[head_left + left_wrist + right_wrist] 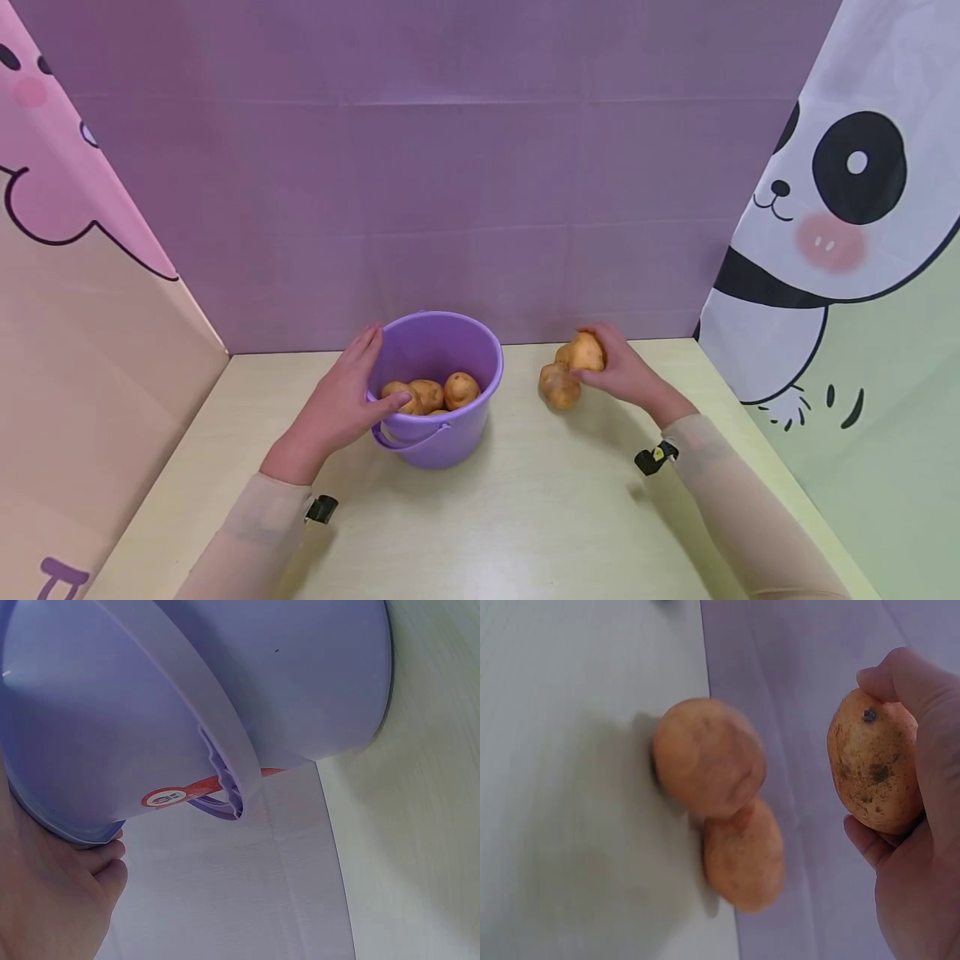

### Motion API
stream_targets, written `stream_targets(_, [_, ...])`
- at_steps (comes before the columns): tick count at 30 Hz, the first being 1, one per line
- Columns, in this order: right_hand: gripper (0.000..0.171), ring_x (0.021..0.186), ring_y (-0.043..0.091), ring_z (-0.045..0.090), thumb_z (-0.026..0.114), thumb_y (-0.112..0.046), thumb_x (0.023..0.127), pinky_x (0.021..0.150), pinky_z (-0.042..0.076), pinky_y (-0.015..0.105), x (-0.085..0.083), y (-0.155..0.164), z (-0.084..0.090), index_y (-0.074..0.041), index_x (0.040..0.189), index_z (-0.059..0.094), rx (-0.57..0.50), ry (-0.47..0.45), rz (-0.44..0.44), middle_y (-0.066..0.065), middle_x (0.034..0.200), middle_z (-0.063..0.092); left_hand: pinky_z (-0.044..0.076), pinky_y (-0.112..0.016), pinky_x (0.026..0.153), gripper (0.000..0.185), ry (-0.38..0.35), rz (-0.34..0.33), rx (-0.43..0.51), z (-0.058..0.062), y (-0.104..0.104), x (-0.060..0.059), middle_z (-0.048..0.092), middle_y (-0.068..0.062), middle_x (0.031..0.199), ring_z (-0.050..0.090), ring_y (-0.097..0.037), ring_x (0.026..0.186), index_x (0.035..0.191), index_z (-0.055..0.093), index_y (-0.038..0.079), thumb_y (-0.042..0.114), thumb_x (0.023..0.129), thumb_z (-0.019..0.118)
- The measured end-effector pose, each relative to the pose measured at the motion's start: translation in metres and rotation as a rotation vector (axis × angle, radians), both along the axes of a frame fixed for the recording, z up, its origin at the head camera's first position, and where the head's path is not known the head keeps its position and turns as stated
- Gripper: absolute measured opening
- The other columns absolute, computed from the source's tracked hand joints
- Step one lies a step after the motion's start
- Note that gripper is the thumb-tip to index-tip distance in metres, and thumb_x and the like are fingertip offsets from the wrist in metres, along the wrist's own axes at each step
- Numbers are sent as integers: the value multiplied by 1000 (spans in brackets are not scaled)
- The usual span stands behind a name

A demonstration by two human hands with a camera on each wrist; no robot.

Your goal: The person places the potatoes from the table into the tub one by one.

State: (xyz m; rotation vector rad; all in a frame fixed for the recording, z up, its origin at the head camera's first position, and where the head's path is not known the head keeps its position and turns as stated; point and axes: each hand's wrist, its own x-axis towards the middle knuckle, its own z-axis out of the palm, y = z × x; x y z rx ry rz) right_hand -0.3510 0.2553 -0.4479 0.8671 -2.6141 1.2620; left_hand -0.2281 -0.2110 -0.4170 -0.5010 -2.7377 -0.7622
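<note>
A purple bucket (442, 437) stands mid-table with several potatoes (427, 393) inside. My left hand (352, 392) grips its left rim, thumb hooked over the edge and fingers along the outer wall. The left wrist view shows the bucket (150, 697) close up, its handle (217, 742) folded down and my left hand (60, 900) at the rim. My right hand (615, 371) holds a speckled potato (583, 353) just above the table, right of the bucket. Another potato (558, 387) lies below it. The right wrist view shows the held potato (874, 769), my right hand (922, 855) and two potatoes (709, 757) (744, 855) touching each other.
The pale wooden table (525, 517) is closed in by a purple backdrop (450, 208) behind, a pink printed panel (75, 292) on the left and a panda panel (840, 250) on the right. A red sticker (169, 796) marks the bucket's wall.
</note>
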Motion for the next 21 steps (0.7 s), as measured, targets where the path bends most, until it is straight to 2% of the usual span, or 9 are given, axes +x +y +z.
stream_targets(5, [69,123,37,57,88,-11,91,97,57,51,0,-9,12,-2,150,54,15,1,35,20,143,54,24,-69,130,110,-7,-1,4,1,0,0,17,-28,181,16,-48,167,172,20,-9,53,101,77])
stream_targets(21, [73,117,32,59,88,-16,90,95,58,48,-3,-37,44,-6,154,54,45,40,90,15,143,55,24,-69,130,110,-12,7,-4,0,0,0,17,-29,180,16,-48,167,172,19,-8,51,101,78])
